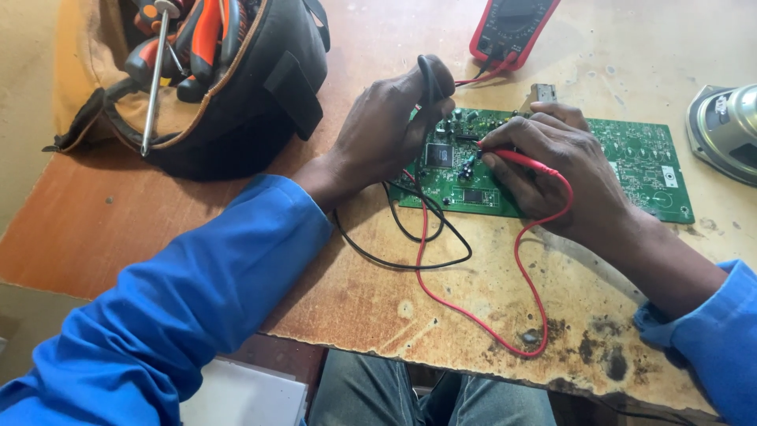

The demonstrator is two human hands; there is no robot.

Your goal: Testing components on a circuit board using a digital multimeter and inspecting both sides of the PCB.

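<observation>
Near the front edge of the stained desk point(473, 315), a red wire point(473, 315) and a black wire point(410, 264) loop across the wood. A little further in lies a green circuit board point(631, 158), about the middle of the desk. The right hand point(564, 173) is closed around a red probe point(516, 156) and presses its tip down on the board. The left hand point(390, 126) is curled tight around a black probe point(426, 79) (held upright), its tip on the board's left part. By the far edge sits a red meter point(509, 28). A dark tool bag point(229, 87) fills the far left corner, and a grey speaker point(725, 126) rests at the right edge.
</observation>
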